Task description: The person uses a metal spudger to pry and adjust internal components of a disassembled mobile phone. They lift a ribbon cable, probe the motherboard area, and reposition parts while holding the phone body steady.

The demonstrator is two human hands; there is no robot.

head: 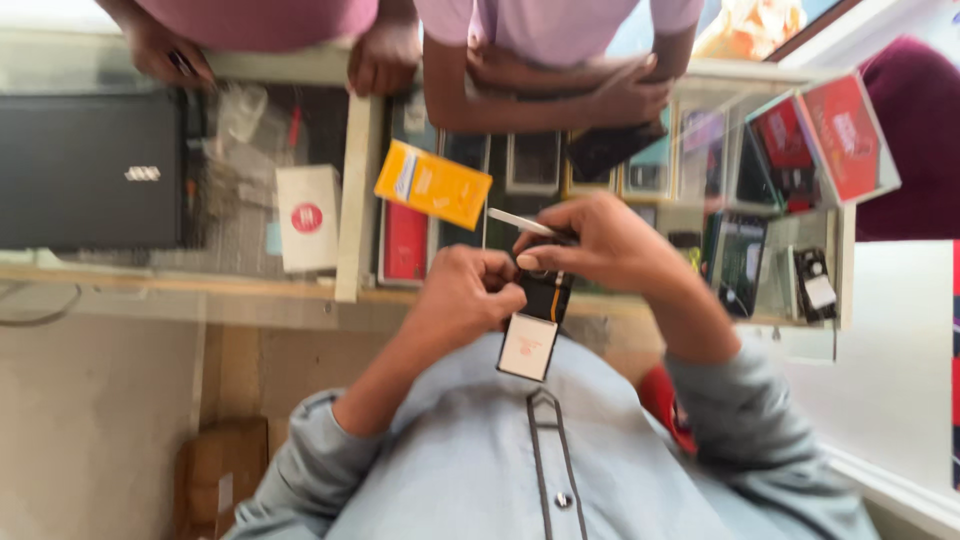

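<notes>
1. The left hand (470,290) is closed around a small black device with a white label (535,325), held near the chest.
2. The right hand (590,240), just above it, pinches a thin white tool (520,222).
3. Beyond both hands, a yellow box (432,183) lies on the glass surface (360,200), where other people's arms rest.

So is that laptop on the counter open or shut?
Shut. The black laptop lies flat on the glass counter with its lid down; no screen or keyboard shows.
</notes>
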